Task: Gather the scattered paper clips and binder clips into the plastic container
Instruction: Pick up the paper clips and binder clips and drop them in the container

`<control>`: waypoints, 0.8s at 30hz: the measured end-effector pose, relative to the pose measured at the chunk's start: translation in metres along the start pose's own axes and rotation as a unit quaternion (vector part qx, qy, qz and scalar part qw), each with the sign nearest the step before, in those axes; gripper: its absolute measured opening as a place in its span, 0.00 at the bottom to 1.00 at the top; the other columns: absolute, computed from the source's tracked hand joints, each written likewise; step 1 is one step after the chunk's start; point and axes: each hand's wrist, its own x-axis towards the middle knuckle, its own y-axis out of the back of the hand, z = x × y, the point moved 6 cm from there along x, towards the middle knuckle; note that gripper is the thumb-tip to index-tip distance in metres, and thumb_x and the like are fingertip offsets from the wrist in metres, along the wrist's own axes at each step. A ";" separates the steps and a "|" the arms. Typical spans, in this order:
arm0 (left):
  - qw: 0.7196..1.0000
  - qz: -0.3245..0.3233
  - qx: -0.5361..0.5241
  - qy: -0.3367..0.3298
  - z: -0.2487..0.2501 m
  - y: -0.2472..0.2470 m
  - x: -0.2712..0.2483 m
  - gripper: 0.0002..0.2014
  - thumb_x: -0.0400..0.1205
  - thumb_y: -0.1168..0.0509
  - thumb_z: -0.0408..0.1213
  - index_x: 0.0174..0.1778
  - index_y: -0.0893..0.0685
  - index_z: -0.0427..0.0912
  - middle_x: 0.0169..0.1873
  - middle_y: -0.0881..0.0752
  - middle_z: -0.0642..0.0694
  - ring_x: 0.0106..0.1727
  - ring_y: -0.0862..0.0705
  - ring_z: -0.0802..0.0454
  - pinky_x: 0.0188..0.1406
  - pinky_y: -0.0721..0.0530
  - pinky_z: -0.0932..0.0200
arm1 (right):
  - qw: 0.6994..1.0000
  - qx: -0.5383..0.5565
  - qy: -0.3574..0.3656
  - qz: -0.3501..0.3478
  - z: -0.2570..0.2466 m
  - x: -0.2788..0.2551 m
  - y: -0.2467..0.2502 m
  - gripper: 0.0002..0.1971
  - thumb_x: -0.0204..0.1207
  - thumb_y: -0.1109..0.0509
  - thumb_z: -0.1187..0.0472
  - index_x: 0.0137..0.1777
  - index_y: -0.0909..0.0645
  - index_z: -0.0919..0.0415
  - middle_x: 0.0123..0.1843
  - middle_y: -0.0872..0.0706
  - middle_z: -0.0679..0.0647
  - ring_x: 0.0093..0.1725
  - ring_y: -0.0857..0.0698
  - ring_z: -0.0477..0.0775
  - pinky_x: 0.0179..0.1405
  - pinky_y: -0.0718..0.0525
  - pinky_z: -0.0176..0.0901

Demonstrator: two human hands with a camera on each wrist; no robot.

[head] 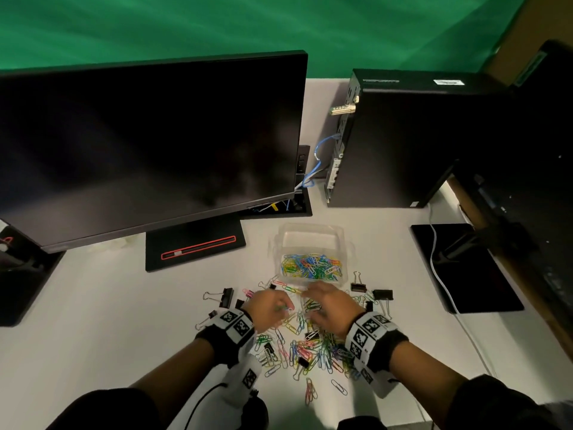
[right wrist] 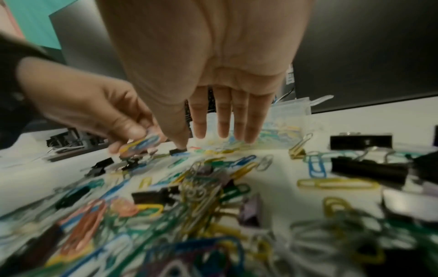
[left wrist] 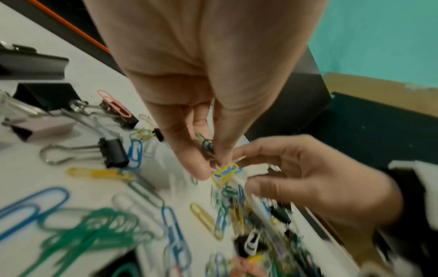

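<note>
Above glossy wire paper clips (head: 310, 346), left hand (head: 269, 308) pinches a few; right hand (head: 330, 307) hovers, fingers straight.

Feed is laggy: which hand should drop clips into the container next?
Left. The left hand already pinches several paper clips, while the right hand is open-fingered and holds nothing. The plastic container sits just beyond both.

Dim, even light; both wrist views smeared by motion blur, edges bowed by wide-angle distortion.
</note>
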 end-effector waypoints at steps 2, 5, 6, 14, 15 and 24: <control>0.999 0.021 -0.043 0.008 0.000 0.011 0.005 0.09 0.81 0.39 0.27 0.47 0.15 0.43 0.38 0.16 0.45 0.29 0.19 0.56 0.31 0.18 0.66 | 1.000 -0.009 0.006 -0.015 -0.006 0.001 -0.010 0.31 0.76 0.34 0.49 0.78 0.39 0.54 0.80 0.38 0.56 0.79 0.39 0.55 0.77 0.38 0.45; 0.996 0.056 -0.063 0.003 0.007 0.029 0.013 0.09 0.81 0.37 0.28 0.52 0.14 0.38 0.39 0.15 0.42 0.30 0.16 0.56 0.36 0.15 0.64 | 0.998 -0.046 -0.005 -0.042 -0.010 0.004 -0.024 0.42 0.70 0.30 0.43 0.79 0.45 0.55 0.81 0.44 0.59 0.80 0.44 0.59 0.78 0.38 0.53; 0.995 0.066 -0.073 0.002 0.011 0.034 0.015 0.09 0.81 0.37 0.29 0.54 0.14 0.36 0.38 0.15 0.43 0.30 0.17 0.55 0.38 0.15 0.63 | 0.997 -0.064 -0.006 -0.045 -0.010 0.006 -0.026 0.44 0.68 0.29 0.42 0.79 0.45 0.55 0.81 0.43 0.59 0.79 0.42 0.61 0.77 0.36 0.55; 0.987 0.104 -0.117 -0.021 0.042 0.058 0.052 0.11 0.81 0.40 0.24 0.51 0.13 0.35 0.58 0.17 0.29 0.32 0.15 0.50 0.53 0.12 0.45 | 0.999 -0.009 0.024 -0.045 -0.019 0.004 -0.027 0.18 0.72 0.33 0.63 0.63 0.21 0.56 0.61 0.23 0.59 0.63 0.24 0.62 0.62 0.23 0.51; 0.986 0.104 -0.125 -0.023 0.046 0.058 0.055 0.11 0.81 0.41 0.22 0.51 0.13 0.33 0.59 0.18 0.28 0.36 0.13 0.46 0.56 0.13 0.43 | 0.999 -0.003 0.023 -0.046 -0.019 0.003 -0.026 0.16 0.72 0.34 0.65 0.60 0.20 0.57 0.59 0.22 0.59 0.61 0.22 0.62 0.60 0.22 0.50; 0.992 0.106 -0.067 -0.022 0.051 0.054 0.059 0.15 0.81 0.42 0.22 0.60 0.16 0.33 0.60 0.15 0.33 0.63 0.17 0.39 0.68 0.21 0.45 | 0.998 0.067 -0.011 0.014 -0.009 0.004 0.006 0.09 0.73 0.29 0.59 0.52 0.15 0.57 0.53 0.11 0.55 0.51 0.14 0.55 0.54 0.17 0.43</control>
